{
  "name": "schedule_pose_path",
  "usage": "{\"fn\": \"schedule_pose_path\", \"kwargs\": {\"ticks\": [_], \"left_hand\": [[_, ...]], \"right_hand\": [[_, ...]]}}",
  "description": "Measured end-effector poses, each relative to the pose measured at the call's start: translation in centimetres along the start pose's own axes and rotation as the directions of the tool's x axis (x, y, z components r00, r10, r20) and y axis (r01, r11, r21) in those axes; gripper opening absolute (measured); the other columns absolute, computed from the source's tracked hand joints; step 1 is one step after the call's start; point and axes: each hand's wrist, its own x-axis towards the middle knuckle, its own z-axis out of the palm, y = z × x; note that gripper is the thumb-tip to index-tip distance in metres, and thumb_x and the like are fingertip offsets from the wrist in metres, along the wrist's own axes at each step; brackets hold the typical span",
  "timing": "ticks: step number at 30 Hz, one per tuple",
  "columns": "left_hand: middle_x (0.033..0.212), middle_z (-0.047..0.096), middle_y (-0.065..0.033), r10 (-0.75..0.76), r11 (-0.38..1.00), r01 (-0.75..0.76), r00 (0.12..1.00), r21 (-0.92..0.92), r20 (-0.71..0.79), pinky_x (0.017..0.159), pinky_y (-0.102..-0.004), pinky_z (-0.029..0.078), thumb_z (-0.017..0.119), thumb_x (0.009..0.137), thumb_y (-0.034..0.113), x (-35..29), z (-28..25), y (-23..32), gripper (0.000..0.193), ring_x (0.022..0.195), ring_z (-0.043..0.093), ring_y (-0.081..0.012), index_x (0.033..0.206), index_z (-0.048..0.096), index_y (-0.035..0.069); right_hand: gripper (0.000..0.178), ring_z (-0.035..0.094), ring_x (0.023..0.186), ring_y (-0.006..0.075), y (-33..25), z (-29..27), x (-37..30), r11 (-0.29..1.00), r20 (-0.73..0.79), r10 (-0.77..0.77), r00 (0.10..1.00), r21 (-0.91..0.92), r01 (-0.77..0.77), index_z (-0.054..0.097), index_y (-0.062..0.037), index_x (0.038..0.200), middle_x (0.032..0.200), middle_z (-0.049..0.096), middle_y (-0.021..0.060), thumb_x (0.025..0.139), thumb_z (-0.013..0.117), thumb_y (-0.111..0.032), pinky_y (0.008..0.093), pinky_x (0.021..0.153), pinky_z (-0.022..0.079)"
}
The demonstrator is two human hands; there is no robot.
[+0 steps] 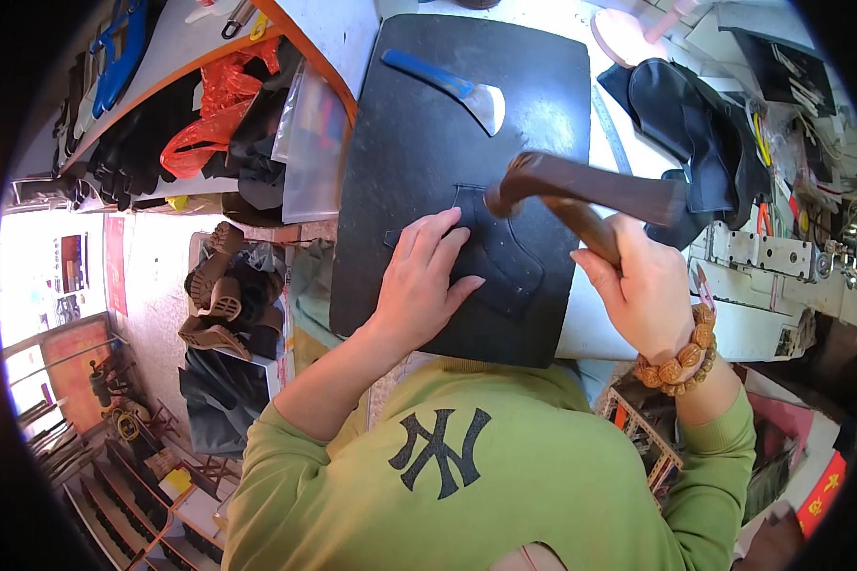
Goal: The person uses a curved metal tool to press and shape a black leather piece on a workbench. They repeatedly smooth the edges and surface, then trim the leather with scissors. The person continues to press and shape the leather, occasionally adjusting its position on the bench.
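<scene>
Holding likely head-heavy hammer (595,186) by handle (588,231), centre-right, in closed right grip (646,290), pressing probably supple piece (505,259) under spread, empty left grip (421,281).

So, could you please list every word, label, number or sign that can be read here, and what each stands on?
Green sweatshirt: large dark interlocking letters on the front; legible, but I won't copy them out.
Red strip at the lower right: yellow marks, too small to read.
Pale ruler-like strip: any markings are too small to read.
</scene>
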Motion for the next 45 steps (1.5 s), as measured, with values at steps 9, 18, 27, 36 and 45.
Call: {"fn": "schedule_pose_path", "kwargs": {"ticks": [9,18,27,36,45], "left_hand": [[0.132,0.051,-0.0178,-0.028,0.999,0.028,0.999,-0.016,0.017,0.099,-0.0435,0.044,0.08,0.072,0.017,0.2,-0.1,0.0,0.052,0.118,0.05,-0.0378,0.115,0.058,-0.001],[0.132,0.05,-0.0174,-0.032,0.999,0.032,0.999,-0.017,0.012,0.097,-0.0448,0.044,0.08,0.071,0.019,-0.1,-0.1,0.1,0.054,0.117,0.05,-0.0391,0.115,0.056,0.001],[0.13,0.05,-0.0182,-0.064,0.998,0.064,0.998,-0.007,0.013,0.099,-0.0447,0.043,0.081,0.07,0.017,-0.1,-0.1,0.4,0.052,0.118,0.049,-0.0387,0.114,0.058,-0.001],[0.134,0.049,-0.0194,-0.152,0.987,0.146,0.985,0.074,0.081,0.105,-0.0453,0.037,0.08,0.071,0.016,0.5,-0.7,1.8,0.063,0.124,0.044,-0.0386,0.125,0.053,-0.002],[0.089,0.05,-0.0083,-0.337,0.941,0.326,0.928,0.092,0.161,0.083,-0.0376,0.043,0.081,0.066,0.008,3.3,-1.5,0.9,0.042,0.088,0.051,-0.0276,0.1,0.057,0.005]], "right_hand": [[0.029,0.063,0.058,0.0356,-1.7,-0.7,3.2,0.997,-0.071,-0.024,0.997,0.068,0.029,0.046,-0.0062,0.09,0.062,0.062,0.0135,0.091,0.066,-0.028,0.0432,0.05,0.049],[0.026,0.065,0.06,0.033,-2.3,0.9,4.7,0.998,0.109,-0.017,0.994,-0.063,0.024,0.048,-0.0067,0.09,0.064,0.063,0.012,0.093,0.062,-0.029,0.0439,0.053,0.05],[0.027,0.065,0.059,0.0344,-1.6,-0.8,3.0,0.999,0.057,0.002,0.998,-0.041,0.0,0.047,-0.0063,0.092,0.062,0.063,0.0136,0.092,0.062,-0.029,0.045,0.053,0.05],[0.026,0.064,0.065,0.0384,-0.3,-0.2,1.6,0.979,0.183,0.145,0.972,0.119,-0.168,0.048,-0.0054,0.094,0.071,0.064,0.0158,0.092,0.061,-0.028,0.049,0.058,0.05],[0.024,0.065,0.068,0.0369,3.0,-0.1,-7.2,0.951,-0.201,0.195,0.96,0.277,-0.135,0.053,-0.0069,0.092,0.072,0.064,0.0149,0.093,0.061,-0.03,0.0472,0.059,0.05]]}}
